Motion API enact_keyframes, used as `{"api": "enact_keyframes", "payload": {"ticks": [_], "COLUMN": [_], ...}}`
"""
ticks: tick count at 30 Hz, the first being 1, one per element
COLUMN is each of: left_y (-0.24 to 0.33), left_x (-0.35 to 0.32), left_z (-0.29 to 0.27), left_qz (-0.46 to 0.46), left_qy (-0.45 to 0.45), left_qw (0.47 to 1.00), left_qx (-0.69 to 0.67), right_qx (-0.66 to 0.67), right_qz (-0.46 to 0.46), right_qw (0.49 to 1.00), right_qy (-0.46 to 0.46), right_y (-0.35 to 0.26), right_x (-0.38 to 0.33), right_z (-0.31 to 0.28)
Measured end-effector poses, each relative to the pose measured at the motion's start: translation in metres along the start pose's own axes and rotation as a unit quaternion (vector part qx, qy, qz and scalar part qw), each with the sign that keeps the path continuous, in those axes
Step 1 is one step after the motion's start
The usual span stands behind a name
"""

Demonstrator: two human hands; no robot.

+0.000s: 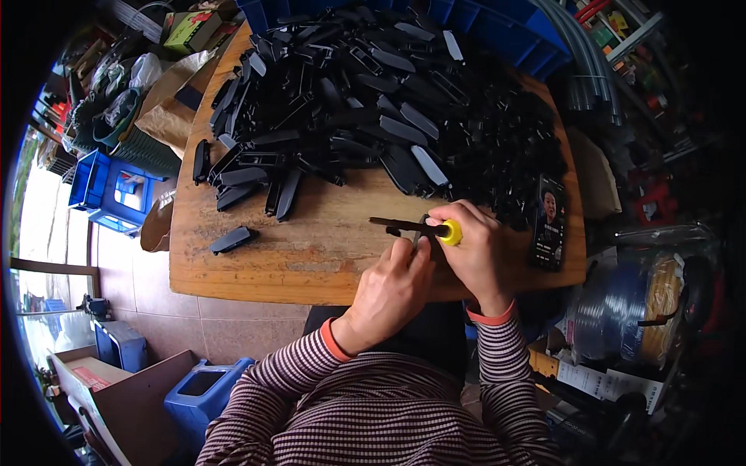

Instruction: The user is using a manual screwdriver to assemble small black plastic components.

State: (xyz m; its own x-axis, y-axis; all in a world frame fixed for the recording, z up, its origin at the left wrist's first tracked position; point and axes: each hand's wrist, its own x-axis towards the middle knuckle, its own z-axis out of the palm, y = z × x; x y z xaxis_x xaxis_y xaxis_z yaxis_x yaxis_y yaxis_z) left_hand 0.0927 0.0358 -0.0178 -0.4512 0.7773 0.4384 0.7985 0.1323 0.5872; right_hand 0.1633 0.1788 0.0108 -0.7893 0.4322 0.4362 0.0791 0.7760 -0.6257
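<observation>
Gripping the yellow-handled screwdriver [412,227] in a closed fist, the right hand [475,248] holds its dark shaft level over the near edge of the wooden counter [311,256], while the left hand [392,291] pinches a small black plastic part [426,237] against the shaft. That part looks light, stiff and smooth, best held by its long edges. A heap of black plastic housings [388,101] lies behind, a phone [549,221] to the right.

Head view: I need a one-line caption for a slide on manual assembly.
Right hand grips a yellow-handled tool against a small black part under the left hand, beside a heap of black plastic parts.
</observation>
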Motion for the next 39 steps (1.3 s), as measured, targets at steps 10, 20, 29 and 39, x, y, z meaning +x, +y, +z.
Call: {"api": "enact_keyframes", "payload": {"ticks": [10,20,29,39], "left_y": [-0.01,-0.008,-0.01,-0.097], "left_x": [-0.009,-0.009,0.014,-0.021], "left_z": [0.003,0.003,-0.005,-0.148], "left_qz": [0.065,0.055,0.034,-0.174], "left_qy": [-0.033,-0.027,-0.063,0.103], "left_qw": [0.997,0.998,0.991,0.979], "left_qx": [0.04,0.03,0.112,0.026], "right_qx": [-0.196,0.249,0.323,-0.214], "right_qz": [-0.097,0.097,0.096,0.135], "right_qw": [0.967,0.963,0.913,0.967], "right_qy": [-0.129,0.024,0.229,0.037], "right_y": [-0.015,-0.014,0.017,0.047], "right_x": [0.015,0.041,0.022,0.005], "right_z": [-0.001,-0.004,-0.027,-0.031]}}
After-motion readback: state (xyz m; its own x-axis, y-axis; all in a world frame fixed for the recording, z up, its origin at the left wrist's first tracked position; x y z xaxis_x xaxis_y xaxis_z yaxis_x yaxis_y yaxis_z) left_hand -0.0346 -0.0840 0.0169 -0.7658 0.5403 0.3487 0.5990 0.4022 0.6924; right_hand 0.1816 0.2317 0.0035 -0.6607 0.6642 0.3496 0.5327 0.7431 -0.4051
